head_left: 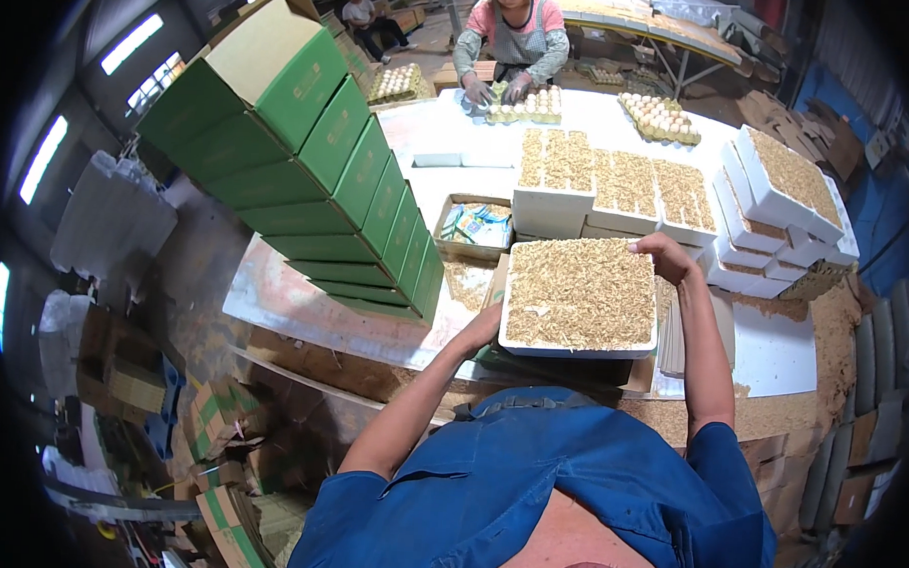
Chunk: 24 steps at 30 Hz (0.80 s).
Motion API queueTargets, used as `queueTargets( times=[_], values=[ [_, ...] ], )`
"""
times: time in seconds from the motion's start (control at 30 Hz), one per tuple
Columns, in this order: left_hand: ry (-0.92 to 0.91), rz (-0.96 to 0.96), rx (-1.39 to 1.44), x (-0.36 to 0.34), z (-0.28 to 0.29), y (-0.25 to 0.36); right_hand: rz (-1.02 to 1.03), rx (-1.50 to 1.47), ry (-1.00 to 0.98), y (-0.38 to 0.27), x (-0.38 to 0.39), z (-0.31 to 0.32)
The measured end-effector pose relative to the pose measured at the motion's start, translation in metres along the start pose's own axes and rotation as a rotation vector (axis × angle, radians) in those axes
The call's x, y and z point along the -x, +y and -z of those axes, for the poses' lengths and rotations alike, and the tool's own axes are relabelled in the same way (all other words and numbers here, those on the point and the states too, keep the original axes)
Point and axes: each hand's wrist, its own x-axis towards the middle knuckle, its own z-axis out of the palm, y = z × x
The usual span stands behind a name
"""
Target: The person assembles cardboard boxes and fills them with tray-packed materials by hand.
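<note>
Between my hands is a white foam box (578, 350), filled level with straw-coloured husks (579, 288). My left hand (487, 327) holds its lower left side, with most of the fingers hidden by the box. At the far right corner my right hand (666, 253) grips the rim, thumb on top at the edge of the husks. An open green carton (492, 357) shows partly under and beside the box. Just beyond stand more husk-filled foam boxes (554, 209) in a row. Thin white foam sheets (671, 337) stand by my right forearm.
Stacked green cartons (328, 169) lean tall on the left. A tray of packets (477, 223) lies beyond my left hand. Foam boxes (777, 210) are piled at the right. Across the table (450, 134) a person (513, 46) in gloves handles egg trays (526, 106); another egg tray (660, 119) lies nearby.
</note>
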Motion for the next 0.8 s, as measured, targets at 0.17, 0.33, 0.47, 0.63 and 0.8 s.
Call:
queueTargets(
  times=[0.17,0.33,0.47,0.63,0.8],
  values=[
    [0.012,0.114,0.142,0.001,-0.003,0.017,0.064,0.292,-0.112,-0.006,0.011,0.006],
    [-0.011,0.067,0.093,-0.001,0.002,0.000,0.055,0.310,-0.120,-0.005,0.037,-0.006],
    [-0.011,0.097,0.110,-0.001,-0.006,0.000,0.033,0.302,-0.171,-0.004,0.049,-0.001],
    [0.022,0.097,0.133,-0.004,-0.004,-0.004,-0.040,0.308,-0.240,-0.013,0.047,-0.002],
    [0.005,0.139,0.207,0.002,-0.009,0.010,-0.026,0.420,-0.285,-0.022,0.036,-0.004]
  ],
)
